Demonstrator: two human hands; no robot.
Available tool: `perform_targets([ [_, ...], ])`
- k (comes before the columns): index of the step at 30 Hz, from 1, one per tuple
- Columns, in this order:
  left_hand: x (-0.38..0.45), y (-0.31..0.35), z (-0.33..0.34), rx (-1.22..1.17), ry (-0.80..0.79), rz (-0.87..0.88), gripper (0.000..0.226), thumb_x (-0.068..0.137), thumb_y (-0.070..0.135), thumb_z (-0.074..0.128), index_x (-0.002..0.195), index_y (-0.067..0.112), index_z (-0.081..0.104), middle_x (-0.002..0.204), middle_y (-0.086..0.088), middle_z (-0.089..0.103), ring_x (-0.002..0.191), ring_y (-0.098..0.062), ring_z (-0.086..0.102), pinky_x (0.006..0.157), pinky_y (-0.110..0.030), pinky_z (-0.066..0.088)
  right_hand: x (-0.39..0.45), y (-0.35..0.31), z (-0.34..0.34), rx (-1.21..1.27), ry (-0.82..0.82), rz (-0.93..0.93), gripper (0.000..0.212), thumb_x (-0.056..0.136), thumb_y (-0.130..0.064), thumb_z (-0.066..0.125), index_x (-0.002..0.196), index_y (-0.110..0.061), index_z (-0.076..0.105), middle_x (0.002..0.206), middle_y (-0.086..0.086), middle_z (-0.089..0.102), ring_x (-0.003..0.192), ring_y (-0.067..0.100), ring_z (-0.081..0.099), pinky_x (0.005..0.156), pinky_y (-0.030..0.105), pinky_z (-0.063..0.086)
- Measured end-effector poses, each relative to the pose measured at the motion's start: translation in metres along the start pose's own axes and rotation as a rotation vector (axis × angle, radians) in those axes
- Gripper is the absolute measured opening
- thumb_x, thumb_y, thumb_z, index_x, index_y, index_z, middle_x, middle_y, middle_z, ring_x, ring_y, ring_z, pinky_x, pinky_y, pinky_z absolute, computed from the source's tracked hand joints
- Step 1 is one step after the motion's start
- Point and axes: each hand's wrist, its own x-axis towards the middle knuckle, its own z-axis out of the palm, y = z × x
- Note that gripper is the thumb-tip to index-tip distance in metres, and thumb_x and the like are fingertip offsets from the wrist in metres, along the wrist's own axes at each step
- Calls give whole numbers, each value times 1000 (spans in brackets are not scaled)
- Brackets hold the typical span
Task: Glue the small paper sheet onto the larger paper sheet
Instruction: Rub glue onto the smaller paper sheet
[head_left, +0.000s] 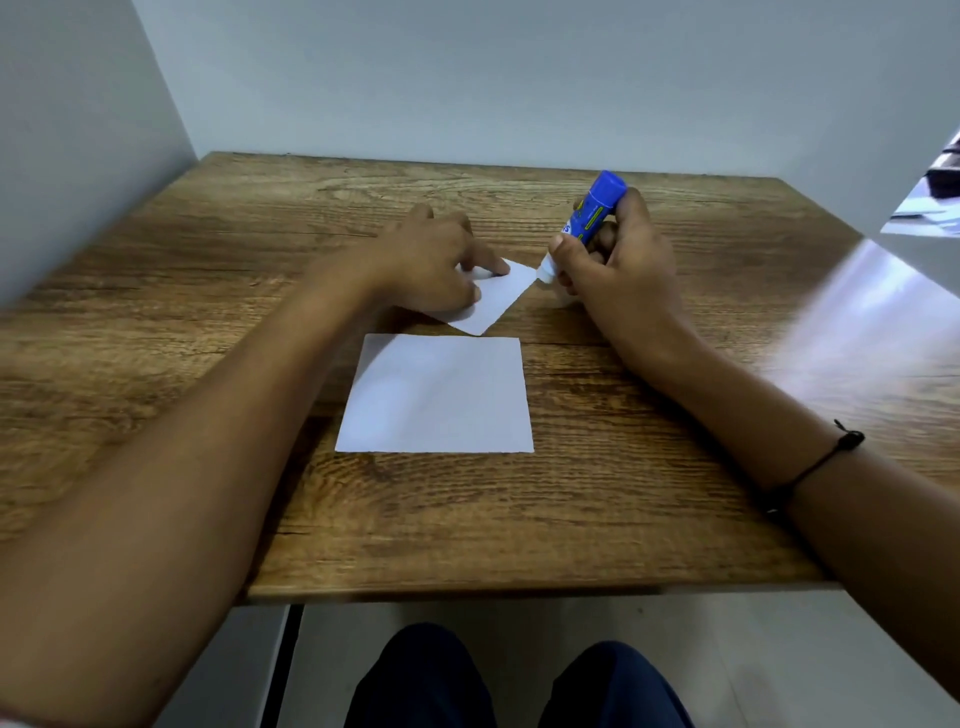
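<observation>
The fingers of the left hand press down on the small paper sheet, index fingertip and thumb flattened on it, pinning it to the wooden table. The sheet lies turned like a diamond, one corner pointing right. The right hand is wrapped around a blue glue stick, fingers and thumb clamped on its barrel, tilted so the white tip meets that right-hand corner of the small sheet. A small white shape sits under this hand, possibly the cap, though it is too hidden to be sure. A thin black cord bracelet circles the right forearm.

The larger paper sheet lies flat just in front of the small one, nearer the person, apart from it and square to the table edge.

The step in hand looks like spreading glue on the small sheet. To do it well, the holding fingers should stay firm while strokes run outward from them toward the free edges, so the paper does not buckle or lift, and the covered part should be glued after shifting the grip.

The table has a dark oak grain and stands in a corner of pale grey walls. Below its near edge are the person's knees in dark trousers and a light floor
</observation>
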Motion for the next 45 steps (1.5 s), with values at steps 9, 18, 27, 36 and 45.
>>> perform_targets([
  [9,7,6,8,83,65,-4,58,80,55,51,127,21,48,121,-11,54,112,-29,47,88,-41,39,17,7,14,-110,6,-58,26,88,-21,55,107,-4,48,67,-8,47,59,7,47,55,16,37],
  [18,7,3,6,63,-6,15,60,81,57,49,129,21,48,104,-6,53,94,-22,44,76,-32,33,45,9,42,-236,-68,-81,33,88,-24,57,111,-3,48,83,4,55,78,20,52,72,32,40],
  [27,11,1,7,53,18,49,54,82,56,48,116,15,55,72,7,37,81,-19,40,71,-32,33,48,8,45,-283,-116,-104,34,87,-24,58,113,-3,48,85,3,54,79,18,50,65,24,32],
  [36,12,-3,9,40,37,-7,65,79,60,49,130,19,48,99,-5,55,94,-23,49,81,-35,41,24,-2,31,-256,-130,-142,33,86,-21,59,109,0,49,78,8,53,72,20,49,59,28,30],
  [45,13,-3,14,92,140,-9,52,79,61,47,96,13,60,78,-3,49,81,-23,45,75,-37,40,-5,-10,8,-206,-179,-114,26,86,-20,59,103,-2,50,70,4,49,58,8,41,53,14,32],
])
